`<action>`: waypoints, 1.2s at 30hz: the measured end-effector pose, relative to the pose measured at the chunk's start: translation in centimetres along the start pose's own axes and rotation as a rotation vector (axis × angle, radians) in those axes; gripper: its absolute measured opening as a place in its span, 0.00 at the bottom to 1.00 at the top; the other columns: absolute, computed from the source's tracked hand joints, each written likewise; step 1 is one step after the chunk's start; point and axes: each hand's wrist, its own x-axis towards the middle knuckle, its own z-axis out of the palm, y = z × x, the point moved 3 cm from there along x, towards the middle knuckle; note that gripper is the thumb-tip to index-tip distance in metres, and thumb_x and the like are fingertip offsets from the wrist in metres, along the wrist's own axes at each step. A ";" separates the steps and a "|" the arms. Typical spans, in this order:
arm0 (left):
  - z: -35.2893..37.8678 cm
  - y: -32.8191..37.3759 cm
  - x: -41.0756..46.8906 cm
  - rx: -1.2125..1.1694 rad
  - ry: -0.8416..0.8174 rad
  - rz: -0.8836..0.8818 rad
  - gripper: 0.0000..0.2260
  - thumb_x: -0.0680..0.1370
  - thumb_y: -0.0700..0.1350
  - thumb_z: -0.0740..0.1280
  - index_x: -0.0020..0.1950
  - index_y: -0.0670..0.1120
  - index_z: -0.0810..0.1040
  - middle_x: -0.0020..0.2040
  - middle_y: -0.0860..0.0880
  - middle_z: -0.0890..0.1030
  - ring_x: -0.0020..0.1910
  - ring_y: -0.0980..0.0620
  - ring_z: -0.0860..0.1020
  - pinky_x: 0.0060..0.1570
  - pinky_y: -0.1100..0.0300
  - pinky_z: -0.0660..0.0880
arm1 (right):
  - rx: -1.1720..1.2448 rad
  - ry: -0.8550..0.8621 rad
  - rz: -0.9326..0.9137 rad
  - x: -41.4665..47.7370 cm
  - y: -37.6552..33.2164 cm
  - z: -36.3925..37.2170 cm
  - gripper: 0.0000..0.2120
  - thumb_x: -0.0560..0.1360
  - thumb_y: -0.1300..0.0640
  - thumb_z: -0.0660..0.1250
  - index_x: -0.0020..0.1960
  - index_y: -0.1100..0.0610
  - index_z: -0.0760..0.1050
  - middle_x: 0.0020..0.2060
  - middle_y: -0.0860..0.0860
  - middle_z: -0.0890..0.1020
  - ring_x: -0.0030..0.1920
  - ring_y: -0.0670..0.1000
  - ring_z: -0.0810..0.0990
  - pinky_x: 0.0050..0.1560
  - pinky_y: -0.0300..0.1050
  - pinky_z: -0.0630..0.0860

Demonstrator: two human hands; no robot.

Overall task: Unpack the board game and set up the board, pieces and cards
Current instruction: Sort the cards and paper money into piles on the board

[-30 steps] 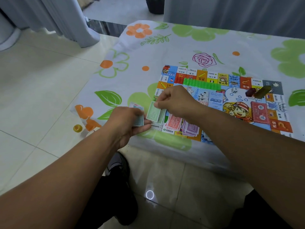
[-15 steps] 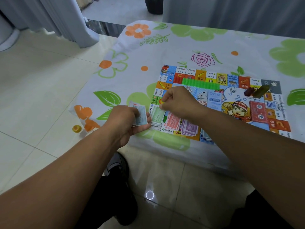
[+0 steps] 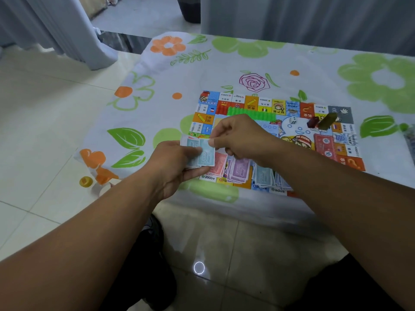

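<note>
The colourful game board (image 3: 265, 103) lies flat on the flowered tablecloth. My left hand (image 3: 173, 164) grips a small stack of play-money notes (image 3: 193, 143) over the board's near left corner. My right hand (image 3: 240, 135) pinches the top edge of the uppermost blue note (image 3: 206, 157) of that stack. Sorted piles lie along the board's near edge: pink notes (image 3: 220, 162), purple notes (image 3: 240, 170) and blue notes (image 3: 262, 176). A strip of green houses (image 3: 253, 113), a white die (image 3: 292, 120) and dark red and olive pieces (image 3: 321, 122) rest on the board.
The table (image 3: 224, 61) with its floral cloth ends just before my knees; tiled floor (image 3: 45, 122) lies to the left. A small yellow piece (image 3: 85, 181) sits at the table's near left corner. Grey curtains (image 3: 314, 19) hang behind the table.
My right hand put a green note down, then moved left to the stack. My left hand shifted right over the board corner, and both hands now meet on the blue note.
</note>
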 end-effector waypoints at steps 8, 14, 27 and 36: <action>2.2 -0.1 0.0 -0.001 -0.049 -0.028 0.07 0.81 0.34 0.63 0.58 0.35 0.77 0.47 0.39 0.86 0.42 0.45 0.86 0.38 0.54 0.83 | -0.063 0.103 0.108 -1.9 1.9 -5.0 0.05 0.76 0.62 0.73 0.48 0.64 0.81 0.36 0.53 0.82 0.29 0.48 0.75 0.25 0.40 0.69; 4.1 -0.5 0.2 0.018 -0.085 -0.070 0.11 0.81 0.36 0.63 0.62 0.32 0.76 0.49 0.38 0.85 0.44 0.43 0.86 0.39 0.53 0.84 | -0.081 0.126 0.181 -3.8 4.0 -8.0 0.03 0.75 0.62 0.74 0.46 0.62 0.82 0.33 0.55 0.81 0.30 0.50 0.75 0.26 0.40 0.70; 7.7 -1.5 -0.4 0.004 -0.155 -0.112 0.11 0.80 0.32 0.56 0.59 0.34 0.75 0.52 0.35 0.84 0.51 0.40 0.85 0.48 0.46 0.83 | -0.203 0.160 0.169 -5.1 6.6 -8.8 0.06 0.73 0.60 0.77 0.47 0.60 0.83 0.38 0.52 0.81 0.38 0.50 0.79 0.33 0.41 0.71; 8.4 -1.8 -0.2 0.070 -0.190 -0.081 0.10 0.79 0.31 0.65 0.60 0.34 0.77 0.53 0.36 0.84 0.47 0.41 0.86 0.41 0.51 0.84 | -0.016 0.035 0.101 -5.3 4.9 -7.2 0.13 0.78 0.52 0.71 0.48 0.63 0.81 0.37 0.54 0.85 0.27 0.47 0.74 0.26 0.41 0.68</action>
